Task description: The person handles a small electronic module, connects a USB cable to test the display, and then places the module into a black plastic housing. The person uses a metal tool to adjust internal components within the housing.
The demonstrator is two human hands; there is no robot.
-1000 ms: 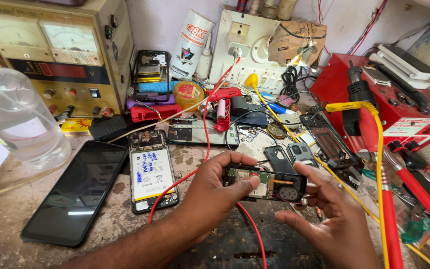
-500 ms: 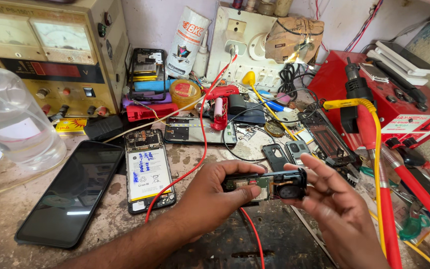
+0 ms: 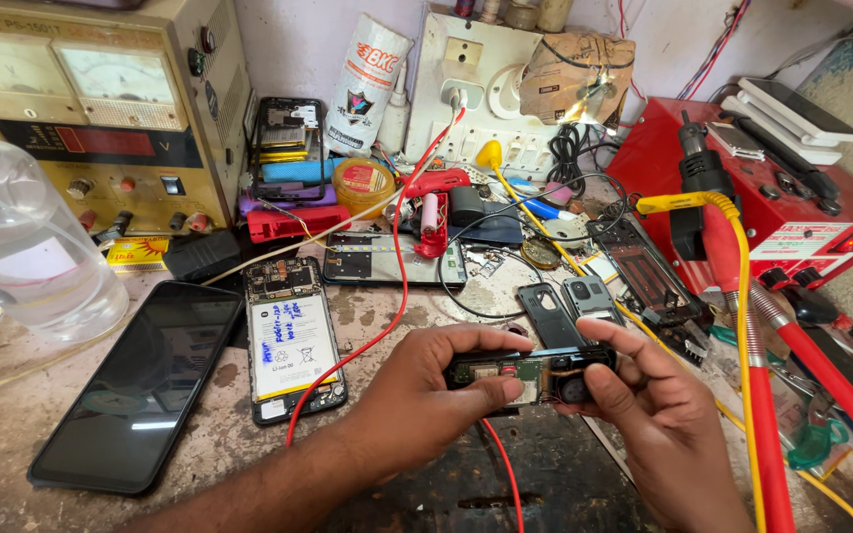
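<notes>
On a cluttered repair bench, from left to right: a clear plastic bottle [image 3: 22, 247], a black phone screen [image 3: 135, 385] lying face up, and an opened smartphone [image 3: 293, 345] with its white battery showing. Just right of these, the left hand [image 3: 426, 395] and right hand [image 3: 654, 415] together grip a small opened phone body [image 3: 530, 370] above the table, circuit board exposed, its covers lying apart behind it, so disassembly looks done and reassembly not. Compared with a second ago, the phone body sits tilted more edge-on.
</notes>
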